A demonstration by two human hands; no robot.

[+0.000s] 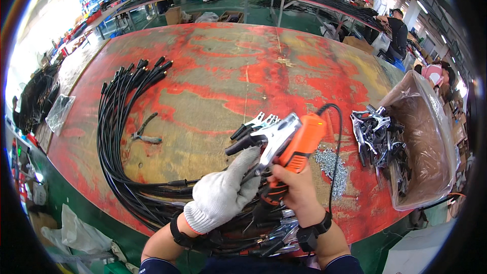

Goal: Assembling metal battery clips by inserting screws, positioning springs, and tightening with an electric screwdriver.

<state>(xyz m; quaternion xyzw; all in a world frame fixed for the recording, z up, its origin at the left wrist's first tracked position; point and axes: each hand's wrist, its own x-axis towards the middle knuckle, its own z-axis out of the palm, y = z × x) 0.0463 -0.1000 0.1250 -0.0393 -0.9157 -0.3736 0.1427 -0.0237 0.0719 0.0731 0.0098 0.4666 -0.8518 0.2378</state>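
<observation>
My left hand (223,193), in a white knit glove, is closed around a silver metal clamp (276,139) with black handle grips. In my bare right hand (303,195) is an orange and black electric screwdriver (307,134), held upside down beside the clamp, its dark nose pointing down toward me. Its tip is hard to make out among the cables. Under my wrists lie black cable ends and more silver clamps (289,231). A few clamps (257,122) rest on the table just beyond my left hand. Right of the screwdriver spreads a pile of small screws (332,170).
A thick bundle of black cables (109,142) curves along the left of the red, worn table (213,71). Pliers (147,134) lie inside that curve. At right, heaped clamps (375,134) spill from a plastic-lined box (426,147). The screwdriver's cord (340,137) loops near the screws.
</observation>
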